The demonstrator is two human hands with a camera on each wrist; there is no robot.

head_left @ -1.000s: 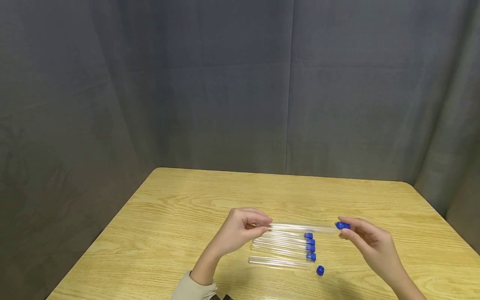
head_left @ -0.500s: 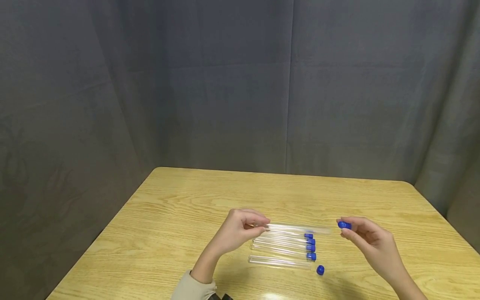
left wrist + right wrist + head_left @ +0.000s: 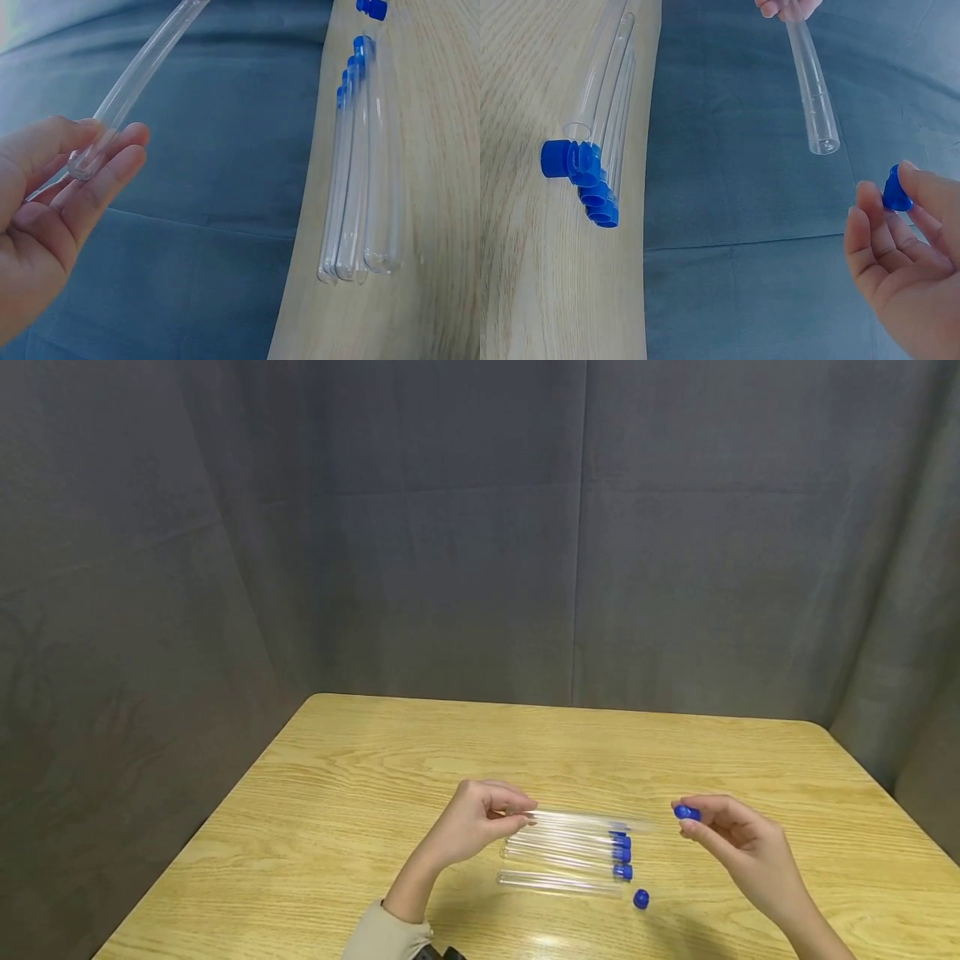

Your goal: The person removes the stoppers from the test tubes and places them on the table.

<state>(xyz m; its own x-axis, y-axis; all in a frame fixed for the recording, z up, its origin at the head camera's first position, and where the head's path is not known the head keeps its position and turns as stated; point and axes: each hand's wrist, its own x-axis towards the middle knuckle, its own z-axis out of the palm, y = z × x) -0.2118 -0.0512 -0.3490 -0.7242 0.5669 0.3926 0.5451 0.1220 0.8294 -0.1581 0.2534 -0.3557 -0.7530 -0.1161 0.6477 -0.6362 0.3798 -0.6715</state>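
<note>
Grey curtain (image 3: 450, 527) is hanging behind everything, and a wooden table (image 3: 337, 827) is filling the near half of the head view. On it, a row of clear tubes (image 3: 562, 852) is lying side by side; three are wearing blue caps at their right ends, while the nearest one (image 3: 558, 883) is lying open-mouthed, a loose cap (image 3: 641, 899) sitting just right of it.

Above the far side of that row, the left hand (image 3: 480, 822) is pinching the closed end of another tube (image 3: 592, 821) between thumb and fingertips, holding it level and off the table, mouth pointing right. The right-wrist view is showing that mouth bare. Over to the right, the right hand (image 3: 738, 847) is holding a small blue cap (image 3: 685, 812) between thumb and fingers, clamped on it, with a clear gap between cap and tube mouth.

So, reading it as it stands: two tubes are uncapped, the one on the table and the one in the air, and three are looking sealed. If uncapping is the job, those three are what is left, though the pictures alone cannot be settling which way the work is running.
</note>
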